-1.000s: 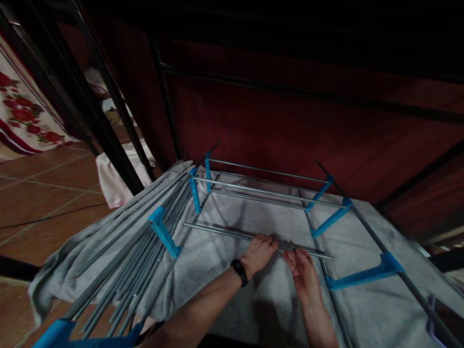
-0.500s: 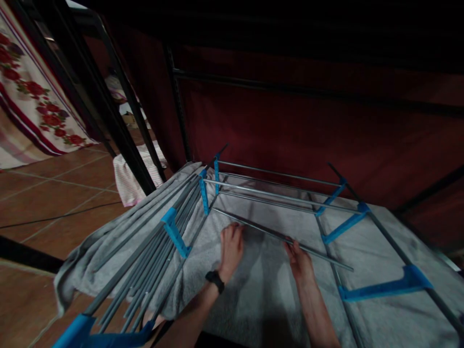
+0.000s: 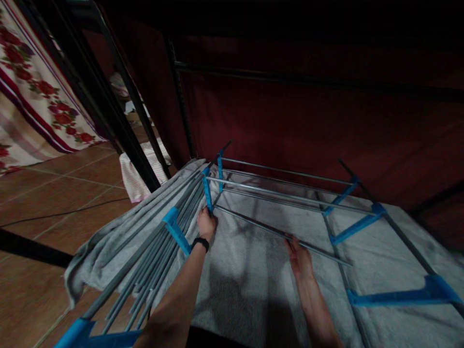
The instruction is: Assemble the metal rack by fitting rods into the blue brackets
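Observation:
A grey metal rod (image 3: pixel 250 222) slants across the middle of a half-built rack with blue plastic brackets. My right hand (image 3: pixel 300 258) pinches this rod right of its middle, and its right end lies near the rack's right lower tube (image 3: pixel 339 263). At the rod's left end, my left hand (image 3: pixel 206 224), with a black wristband, closes on the lower end of an upright blue bracket (image 3: pixel 207 192). Its fingertips are partly hidden there. Crossbars (image 3: pixel 290 194) join the left and right sides farther back. Another blue bracket (image 3: pixel 177 231) is just left of my left wrist.
Several loose grey rods (image 3: pixel 159 258) lie in a bundle at the left on a grey blanket (image 3: pixel 246 285). Black metal posts (image 3: pixel 139 164) stand behind at the left, before a dark red panel (image 3: pixel 290 125). A cable (image 3: pixel 72 210) crosses the tiled floor.
My left hand has moved left and away from me, from the blanket below the rod to the blue bracket. My right hand keeps its pinch on the rod. The view has shifted slightly.

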### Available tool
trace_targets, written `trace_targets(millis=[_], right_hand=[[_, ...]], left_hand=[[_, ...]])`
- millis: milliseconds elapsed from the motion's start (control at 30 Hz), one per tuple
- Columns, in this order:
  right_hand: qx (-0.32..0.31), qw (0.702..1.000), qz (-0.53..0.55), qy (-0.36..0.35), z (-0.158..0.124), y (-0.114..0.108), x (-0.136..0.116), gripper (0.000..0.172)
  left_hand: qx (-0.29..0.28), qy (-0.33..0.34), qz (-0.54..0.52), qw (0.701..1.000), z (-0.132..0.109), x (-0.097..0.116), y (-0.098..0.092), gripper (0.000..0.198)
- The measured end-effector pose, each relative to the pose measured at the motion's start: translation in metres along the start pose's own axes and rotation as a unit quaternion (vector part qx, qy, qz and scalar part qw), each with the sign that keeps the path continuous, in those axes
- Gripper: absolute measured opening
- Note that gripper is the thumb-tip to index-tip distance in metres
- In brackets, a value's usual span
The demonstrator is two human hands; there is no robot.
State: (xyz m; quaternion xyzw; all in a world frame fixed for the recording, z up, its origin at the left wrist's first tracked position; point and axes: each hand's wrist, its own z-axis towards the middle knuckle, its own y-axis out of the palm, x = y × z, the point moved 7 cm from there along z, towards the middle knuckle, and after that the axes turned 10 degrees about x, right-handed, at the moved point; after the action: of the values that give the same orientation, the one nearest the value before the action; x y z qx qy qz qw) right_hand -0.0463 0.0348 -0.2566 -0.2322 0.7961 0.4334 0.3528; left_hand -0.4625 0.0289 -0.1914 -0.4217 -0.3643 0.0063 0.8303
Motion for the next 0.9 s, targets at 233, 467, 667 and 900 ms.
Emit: trace_targets(millis=[233,467,667,900], right_hand=[[0.004,1.000,0.000,0.019,0.003,-0.009,-0.003,0.024],[0.001,1.000,-0.002,0.016,0.004,-0.007,-0.001,0.020],[-0.012,1.000,-0.008,0.006,0.008,-0.004,-0.003,0.019],[-0.067,0.997,-0.031,0.011,0.016,0.009,-0.019,0.015]], left_hand=[[0.004,-0.060,0.005,0.998,0.006,-0.018,0.008,0.028],[0.001,-0.072,0.011,0.997,0.007,-0.023,0.012,0.031],[-0.011,-0.090,0.018,0.996,0.008,-0.025,0.012,0.035],[-0.014,-0.101,0.005,0.995,0.010,-0.027,0.014,0.033]])
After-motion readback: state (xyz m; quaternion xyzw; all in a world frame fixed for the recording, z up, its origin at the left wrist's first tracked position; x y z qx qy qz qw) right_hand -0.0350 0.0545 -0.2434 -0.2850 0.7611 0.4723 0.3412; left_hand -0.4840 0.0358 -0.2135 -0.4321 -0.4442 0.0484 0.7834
